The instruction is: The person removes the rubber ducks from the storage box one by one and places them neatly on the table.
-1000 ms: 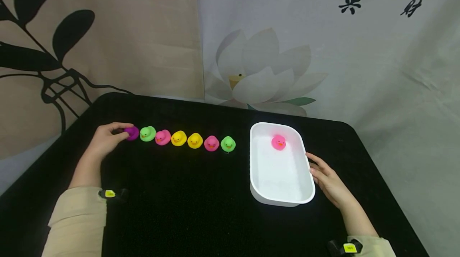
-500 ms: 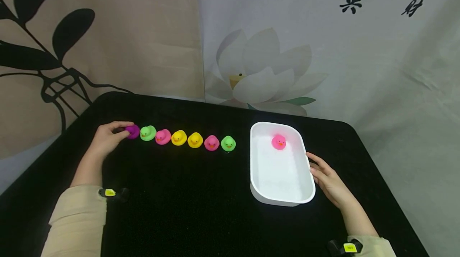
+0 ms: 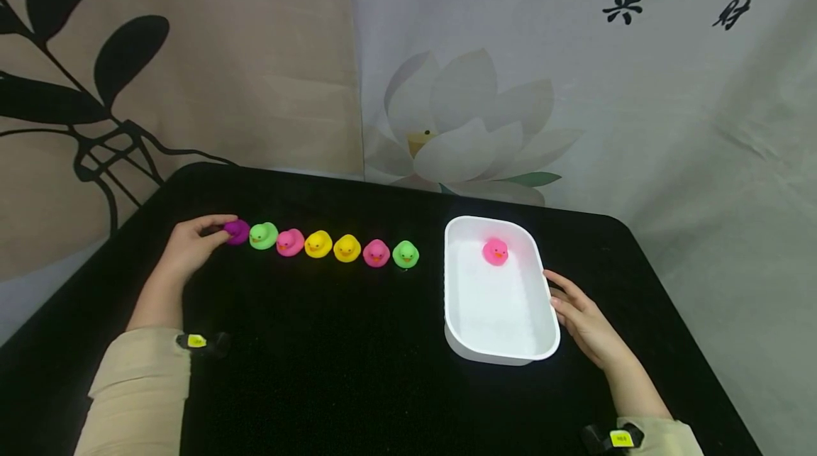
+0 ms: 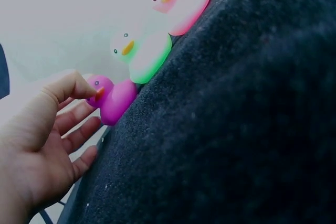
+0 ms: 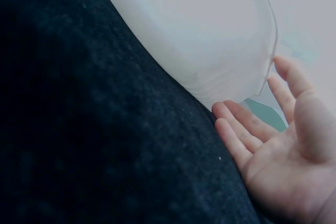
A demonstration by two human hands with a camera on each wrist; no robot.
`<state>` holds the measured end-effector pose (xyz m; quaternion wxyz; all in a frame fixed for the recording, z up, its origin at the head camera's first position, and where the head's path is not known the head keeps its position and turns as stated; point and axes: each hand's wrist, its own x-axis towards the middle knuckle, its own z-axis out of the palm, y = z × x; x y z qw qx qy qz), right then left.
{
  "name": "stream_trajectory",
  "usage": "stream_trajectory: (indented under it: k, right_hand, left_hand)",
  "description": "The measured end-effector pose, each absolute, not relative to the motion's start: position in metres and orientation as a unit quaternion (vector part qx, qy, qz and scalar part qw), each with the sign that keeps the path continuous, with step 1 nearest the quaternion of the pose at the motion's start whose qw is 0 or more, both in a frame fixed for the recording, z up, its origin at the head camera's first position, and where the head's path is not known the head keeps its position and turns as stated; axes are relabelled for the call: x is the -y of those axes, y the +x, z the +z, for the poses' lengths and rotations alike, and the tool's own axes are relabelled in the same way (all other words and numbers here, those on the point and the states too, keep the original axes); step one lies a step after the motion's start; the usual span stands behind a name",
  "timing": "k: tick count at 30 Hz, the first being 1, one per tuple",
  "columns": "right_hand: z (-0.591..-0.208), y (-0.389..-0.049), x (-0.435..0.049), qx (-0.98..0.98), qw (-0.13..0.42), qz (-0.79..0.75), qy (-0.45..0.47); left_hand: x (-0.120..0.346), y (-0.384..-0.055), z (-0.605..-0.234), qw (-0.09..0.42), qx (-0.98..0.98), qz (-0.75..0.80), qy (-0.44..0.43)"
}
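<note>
A purple rubber duck (image 3: 239,232) sits at the left end of a row of ducks on the black table. My left hand (image 3: 185,249) pinches its head between thumb and fingers, as the left wrist view shows with the purple duck (image 4: 121,100) on the cloth. Just to its right stands a light green duck (image 3: 264,236). At the right, a white tray (image 3: 501,314) holds one pink duck (image 3: 495,252) near its far end. My right hand (image 3: 588,327) touches the tray's right side; in the right wrist view its fingers (image 5: 247,121) are spread and only lightly bent.
The row runs on rightward with a pink duck (image 3: 290,243), two yellow ducks (image 3: 332,247), another pink duck (image 3: 376,254) and a green duck (image 3: 405,255) left of the tray. A printed curtain (image 3: 255,73) hangs behind the table's far edge.
My left hand and the purple duck have shifted very slightly right, closer to the green duck. The right hand and tray look the same.
</note>
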<state>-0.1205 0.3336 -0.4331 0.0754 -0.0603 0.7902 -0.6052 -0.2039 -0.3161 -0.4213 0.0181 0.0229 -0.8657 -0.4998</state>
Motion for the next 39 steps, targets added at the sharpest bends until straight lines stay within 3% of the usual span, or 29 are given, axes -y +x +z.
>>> stream_trajectory:
  k: [5, 17, 31, 39]
  right_hand:
    - [-0.433, -0.121, -0.334, -0.791, 0.077, -0.605, -0.06]
    - [-0.432, -0.121, -0.335, -0.792, 0.075, -0.603, -0.064]
    - [-0.434, -0.12, -0.335, -0.79, 0.072, -0.604, -0.07]
    - [-0.434, -0.12, -0.335, -0.789, 0.071, -0.606, -0.073]
  left_hand:
    - [0.315, -0.201, -0.417, 0.026, 0.857, -0.513, 0.026]
    - [0.293, -0.2, -0.386, 0.1, 0.856, -0.508, 0.02]
    - [0.236, -0.191, -0.346, 0.143, 0.86, -0.483, -0.083]
    - [0.208, -0.185, -0.333, 0.135, 0.853, -0.486, -0.137]
